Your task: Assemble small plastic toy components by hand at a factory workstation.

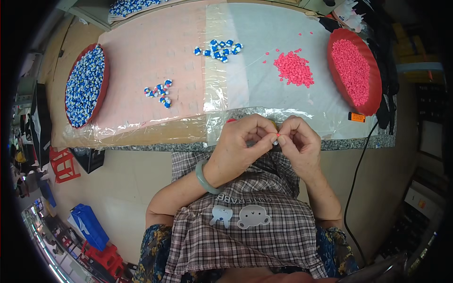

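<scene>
1. My left fingers (262, 144) and right fingers (289, 146) pinch a tiny pink-and-white piece (275, 141) at the bench's (373, 141) near edge.
2. Beyond, leftward, lies a small blue, white and pink group (165, 100).
3. A left red bowl (105, 87) holds blue-and-white pieces (85, 87); a right red bowl (373, 70), pink ones (351, 73).
4. Farthest: a pink heap (293, 69), a blue-and-white cluster (218, 53).

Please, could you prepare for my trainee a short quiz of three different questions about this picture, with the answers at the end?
1. True or false: the red dish at the left side of the table is filled with pink pieces.
2. Which wrist wears the pale green bracelet? A) left B) right
3. Fill the gap: the left hand and the right hand hold a small piece between their ____.

Key:
1. False; it is filled with blue-and-white pieces.
2. A
3. fingertips
</scene>
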{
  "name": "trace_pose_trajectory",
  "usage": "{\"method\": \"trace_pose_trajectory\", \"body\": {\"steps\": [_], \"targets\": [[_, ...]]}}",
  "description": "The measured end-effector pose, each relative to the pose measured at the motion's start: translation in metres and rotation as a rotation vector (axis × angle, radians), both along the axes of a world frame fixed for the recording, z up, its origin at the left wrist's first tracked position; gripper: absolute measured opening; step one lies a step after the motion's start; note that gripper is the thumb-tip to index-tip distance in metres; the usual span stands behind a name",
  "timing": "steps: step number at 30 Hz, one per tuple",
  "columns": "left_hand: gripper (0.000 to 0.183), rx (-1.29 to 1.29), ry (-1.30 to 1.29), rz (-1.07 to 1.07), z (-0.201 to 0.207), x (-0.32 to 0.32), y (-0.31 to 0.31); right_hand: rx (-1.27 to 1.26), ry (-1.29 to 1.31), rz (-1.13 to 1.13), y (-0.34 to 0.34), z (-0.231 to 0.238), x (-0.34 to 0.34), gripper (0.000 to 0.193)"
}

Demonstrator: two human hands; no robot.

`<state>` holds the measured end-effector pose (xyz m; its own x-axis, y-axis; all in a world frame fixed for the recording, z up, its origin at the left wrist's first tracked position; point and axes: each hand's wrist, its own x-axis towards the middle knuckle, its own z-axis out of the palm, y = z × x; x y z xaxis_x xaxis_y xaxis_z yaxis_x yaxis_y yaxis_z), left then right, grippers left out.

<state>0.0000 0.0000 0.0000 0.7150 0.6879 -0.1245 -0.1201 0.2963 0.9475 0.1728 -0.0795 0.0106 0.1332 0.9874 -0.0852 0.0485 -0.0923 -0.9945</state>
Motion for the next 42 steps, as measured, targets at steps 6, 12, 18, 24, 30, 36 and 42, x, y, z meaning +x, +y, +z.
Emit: {"method": "trace_pose_trajectory", "body": {"steps": [6, 12, 18, 24, 30, 36, 42], "targets": [[0.013, -0.064, 0.017, 0.028, 0.004, -0.007, 0.005, -0.137, 0.268, 0.006, 0.005, -0.002, 0.021, 0.01], [0.018, -0.011, -0.027, 0.21, 0.008, -0.025, 0.021, -0.392, 0.169, 0.052, 0.008, -0.009, 0.032, 0.009], [0.019, -0.043, -0.087, 0.231, -0.004, -0.028, 0.016, -0.482, 0.079, 0.08, 0.016, -0.005, 0.031, 0.008], [0.019, -0.035, -0.075, 0.183, -0.005, -0.03, 0.016, -0.508, 0.018, 0.091, 0.018, -0.001, 0.029, 0.009], [0.019, -0.053, -0.068, 0.195, -0.007, -0.032, 0.016, -0.544, -0.028, 0.089, 0.021, 0.002, 0.026, 0.009], [0.018, -0.02, -0.041, 0.157, -0.008, -0.035, 0.017, -0.572, -0.062, 0.056, 0.021, 0.001, 0.024, 0.008], [0.019, -0.014, -0.056, 0.158, -0.008, -0.034, 0.017, -0.569, -0.06, 0.04, 0.021, 0.005, 0.021, 0.009]]}}
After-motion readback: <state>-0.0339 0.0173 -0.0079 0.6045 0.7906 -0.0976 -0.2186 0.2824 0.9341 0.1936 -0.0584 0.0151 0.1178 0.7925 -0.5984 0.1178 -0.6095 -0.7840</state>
